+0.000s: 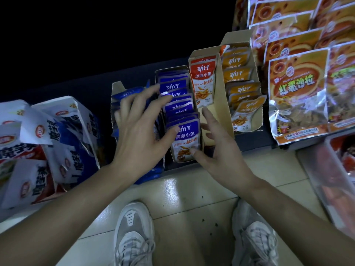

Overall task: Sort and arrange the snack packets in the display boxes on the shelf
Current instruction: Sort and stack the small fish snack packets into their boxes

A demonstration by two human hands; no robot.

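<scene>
Left hand is spread over the row of purple packets in their display box on the shelf. Its thumb is on the frontmost one, fingertips on ones further back, gripping nothing. Right hand also open, fingers straight. Its thumb tip is at that frontmost one's lower corner, fingers over the bare front of the red-packet box. Orange packets fill the next box to the right.

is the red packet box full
No, the red packets stand only at the back; the box front is bare cardboard.

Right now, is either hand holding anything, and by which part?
Nothing gripped: left hand and right hand are open, thumbs touching the front purple packet.
</scene>
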